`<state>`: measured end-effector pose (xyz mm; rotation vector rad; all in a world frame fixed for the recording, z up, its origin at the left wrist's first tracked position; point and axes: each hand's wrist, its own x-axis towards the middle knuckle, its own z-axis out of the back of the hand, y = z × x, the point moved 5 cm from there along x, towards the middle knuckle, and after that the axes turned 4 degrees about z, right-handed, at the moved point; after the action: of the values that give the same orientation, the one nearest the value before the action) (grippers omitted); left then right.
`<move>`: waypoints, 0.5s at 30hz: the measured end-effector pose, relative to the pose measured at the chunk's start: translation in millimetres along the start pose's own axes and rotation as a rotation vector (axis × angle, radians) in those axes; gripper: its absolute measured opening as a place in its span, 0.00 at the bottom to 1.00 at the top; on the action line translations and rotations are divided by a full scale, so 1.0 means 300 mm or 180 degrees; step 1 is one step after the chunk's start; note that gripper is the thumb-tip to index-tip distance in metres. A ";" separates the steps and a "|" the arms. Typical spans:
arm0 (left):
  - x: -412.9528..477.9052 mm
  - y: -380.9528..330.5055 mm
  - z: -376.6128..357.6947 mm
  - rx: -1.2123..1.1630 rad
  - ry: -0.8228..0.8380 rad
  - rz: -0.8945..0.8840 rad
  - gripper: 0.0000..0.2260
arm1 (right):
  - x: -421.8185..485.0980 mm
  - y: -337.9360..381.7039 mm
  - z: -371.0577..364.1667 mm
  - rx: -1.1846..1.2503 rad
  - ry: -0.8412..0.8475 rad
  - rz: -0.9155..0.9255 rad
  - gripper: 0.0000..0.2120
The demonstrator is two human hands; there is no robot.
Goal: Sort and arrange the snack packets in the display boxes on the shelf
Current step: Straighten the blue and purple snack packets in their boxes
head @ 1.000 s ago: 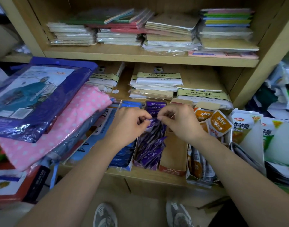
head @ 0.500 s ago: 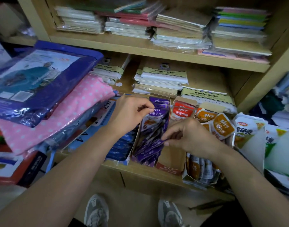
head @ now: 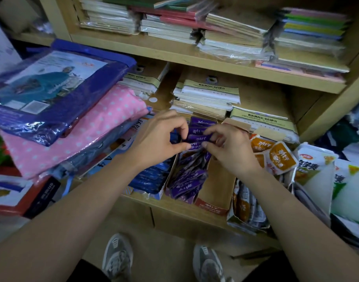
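pinching packet (head: pixel 197 137): left hand (head: pixel 158 143); right hand (head: pixel 233 151)

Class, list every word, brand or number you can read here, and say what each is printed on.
"劲仔": on the purple packet and on those boxed behind it.
"劲仔": on the orange packets.
Green-banded paper labels: print too small to read.
White bags: green characters blurred, unreadable.
Red box front: blurred.

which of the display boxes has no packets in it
The red-fronted box right of the purple packets: its visible inside is bare cardboard, while the others hold packets.
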<state>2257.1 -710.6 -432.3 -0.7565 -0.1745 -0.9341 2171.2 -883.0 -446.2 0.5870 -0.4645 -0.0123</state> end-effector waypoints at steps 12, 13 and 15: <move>-0.068 0.002 -0.069 0.1487 0.1572 0.0692 0.29 | 0.009 -0.021 -0.010 0.0184 -0.0146 -0.0195 0.04; -0.067 0.000 -0.074 0.1526 0.1639 0.0724 0.28 | 0.009 -0.020 -0.010 0.0182 -0.0131 -0.0197 0.04; -0.065 -0.008 -0.084 0.1603 0.1745 0.0729 0.25 | 0.009 -0.021 -0.010 0.0169 -0.0125 -0.0192 0.05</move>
<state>2239.0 -715.0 -458.2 -0.0392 0.1554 -0.8003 2175.6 -886.9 -450.7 0.6538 -0.4864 -0.0694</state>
